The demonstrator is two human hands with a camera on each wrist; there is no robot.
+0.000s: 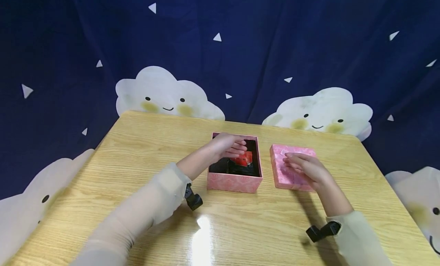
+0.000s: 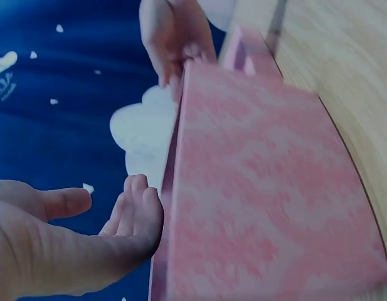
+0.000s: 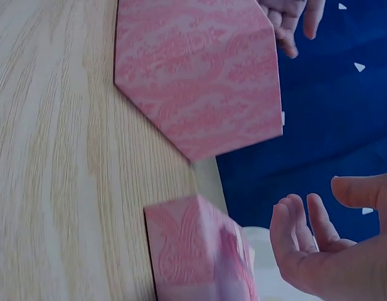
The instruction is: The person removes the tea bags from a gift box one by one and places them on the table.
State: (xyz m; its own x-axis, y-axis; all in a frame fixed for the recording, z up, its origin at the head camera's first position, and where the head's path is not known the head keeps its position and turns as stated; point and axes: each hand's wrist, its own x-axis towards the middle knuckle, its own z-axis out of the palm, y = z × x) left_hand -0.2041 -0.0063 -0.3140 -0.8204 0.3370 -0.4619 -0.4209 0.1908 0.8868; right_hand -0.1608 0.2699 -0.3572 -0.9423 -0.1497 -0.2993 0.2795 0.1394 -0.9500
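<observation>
0 things held, fingers loosely extended: left hand (image 1: 225,146) above pink patterned square box (image 1: 232,183), right hand (image 1: 310,168) above flat pink patterned lid (image 1: 288,177).

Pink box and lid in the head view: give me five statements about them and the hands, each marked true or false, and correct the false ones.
1. The box stands open. True.
2. The right hand is above the lid. True.
3. The lid lies to the left of the box. False: it lies to the right of it, on the table.
4. A red item is in the box. True.
5. The left hand grips the lid. False: it is over the box and holds nothing.
</observation>
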